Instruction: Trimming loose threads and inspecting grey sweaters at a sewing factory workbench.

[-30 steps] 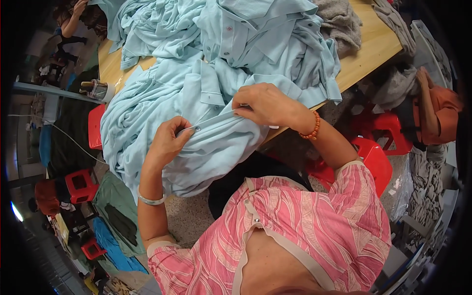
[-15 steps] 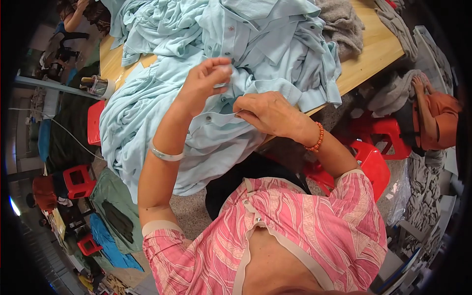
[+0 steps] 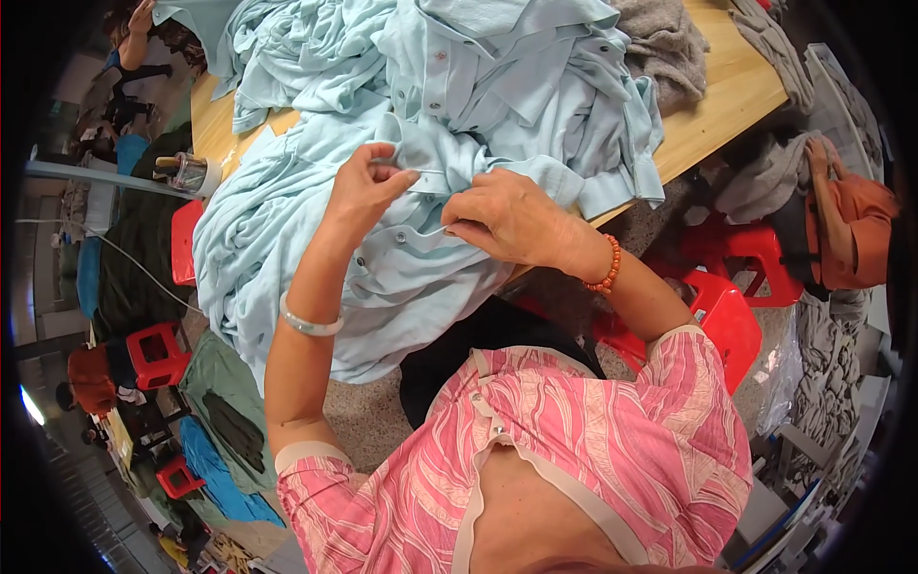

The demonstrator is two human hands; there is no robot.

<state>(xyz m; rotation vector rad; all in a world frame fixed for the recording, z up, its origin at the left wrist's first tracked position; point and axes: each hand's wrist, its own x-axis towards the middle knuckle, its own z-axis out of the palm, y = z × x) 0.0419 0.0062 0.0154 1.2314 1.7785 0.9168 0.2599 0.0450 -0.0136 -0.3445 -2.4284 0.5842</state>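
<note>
A light blue knit garment with a row of buttons along its edge lies before me, part of a heaped pile of light blue garments (image 3: pixel 287 220). My right hand (image 3: pixel 512 215) is closed, pinching the garment's buttoned edge (image 3: pixel 402 236) between thumb and fingers. To its left, my left hand (image 3: pixel 363 191) is just over the cloth, fingers curled and the thumb apart from them, close to a raised fold of the band. I see nothing held in it. Its fingertips are partly hidden.
The pile rests on a wooden table (image 3: pixel 732 67), with a grey-brown knit (image 3: pixel 660 48) at the far right. Red stools (image 3: pixel 732 320) stand on both sides. A container with tools (image 3: pixel 191 175) is at the left. A person in orange (image 3: pixel 851 230) handles grey cloth at the right.
My left hand has moved down and to the left, its fingers more curled. The buttoned edge has shifted slightly; my right hand stays on it, a little further left.
</note>
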